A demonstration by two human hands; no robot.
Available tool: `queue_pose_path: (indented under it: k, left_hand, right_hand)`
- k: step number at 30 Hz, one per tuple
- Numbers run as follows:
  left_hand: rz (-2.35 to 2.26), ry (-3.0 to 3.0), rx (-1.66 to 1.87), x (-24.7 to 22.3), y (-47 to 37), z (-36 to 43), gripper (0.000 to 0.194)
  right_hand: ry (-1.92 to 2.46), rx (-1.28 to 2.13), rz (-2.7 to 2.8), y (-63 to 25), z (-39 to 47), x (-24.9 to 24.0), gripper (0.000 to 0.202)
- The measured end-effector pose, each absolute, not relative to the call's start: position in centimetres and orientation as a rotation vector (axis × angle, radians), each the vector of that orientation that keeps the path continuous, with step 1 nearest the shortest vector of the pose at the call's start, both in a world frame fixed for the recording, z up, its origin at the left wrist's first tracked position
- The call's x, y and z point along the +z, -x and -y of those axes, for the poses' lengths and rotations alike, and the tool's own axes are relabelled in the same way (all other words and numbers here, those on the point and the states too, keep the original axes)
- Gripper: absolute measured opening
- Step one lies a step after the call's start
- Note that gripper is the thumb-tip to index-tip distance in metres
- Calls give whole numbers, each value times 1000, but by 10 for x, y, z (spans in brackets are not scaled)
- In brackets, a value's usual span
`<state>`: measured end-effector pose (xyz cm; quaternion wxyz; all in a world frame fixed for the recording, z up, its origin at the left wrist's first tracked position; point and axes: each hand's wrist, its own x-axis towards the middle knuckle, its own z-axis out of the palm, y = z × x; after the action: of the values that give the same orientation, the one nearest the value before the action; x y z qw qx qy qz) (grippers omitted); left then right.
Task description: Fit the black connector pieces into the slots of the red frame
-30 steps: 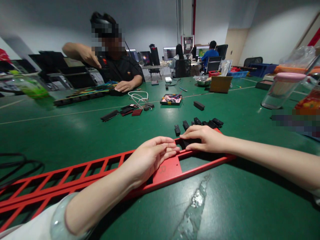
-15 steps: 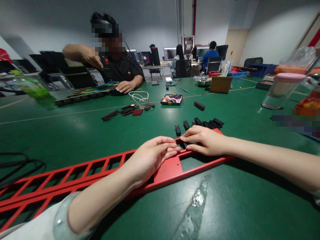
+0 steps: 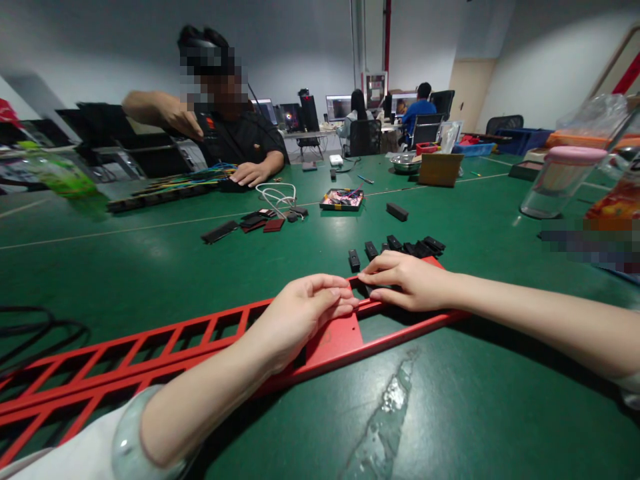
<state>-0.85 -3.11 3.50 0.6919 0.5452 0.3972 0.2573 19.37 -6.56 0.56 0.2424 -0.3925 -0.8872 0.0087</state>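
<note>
A long red frame [image 3: 334, 340] with ladder-like openings lies slantwise on the green table. Resting on its solid plate near the right end is my left hand [image 3: 300, 313], palm turned sideways, its fingers stretched toward a slot. My right hand [image 3: 410, 281] arches over that slot from the right. Between its thumb and fingers a small black block [image 3: 369, 291] shows in part, sitting in the frame's opening; most of it is hidden by the hand. Just beyond the frame lie several loose black blocks [image 3: 355, 260], one of them close to my right fingertips.
Across the table a person in black [image 3: 250, 133] works on a wired strip [image 3: 170, 190]. A white cable [image 3: 275, 193], dark red and black pieces [image 3: 260, 220], and a small tray [image 3: 343, 199] lie mid-table. A pink-lidded cup [image 3: 550, 187] stands right; clear tape [image 3: 385, 413] marks the near surface.
Both hands stay in nearly the same place. My left fingers and thumb have drawn slightly closer together, and the view has shifted a little.
</note>
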Motion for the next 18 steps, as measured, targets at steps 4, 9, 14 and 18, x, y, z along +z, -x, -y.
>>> queue_pose_path:
  k: [4, 9, 14, 18]
  left_hand:
    - [-858, -1554, 535, 32, 11, 34, 10]
    - [-759, -2151, 575, 35, 15, 49, 16]
    - [-751, -2298, 618, 34, 17, 55, 18]
    - [-791, -2264, 614, 33, 18, 52, 17]
  right_hand:
    - [1066, 0, 2455, -193, 66, 8, 28]
    - [1042, -56, 2496, -193, 66, 9, 30]
    - [1044, -76, 2432, -193, 67, 7, 29]
    - [1175, -156, 2199, -197, 58, 4, 28]
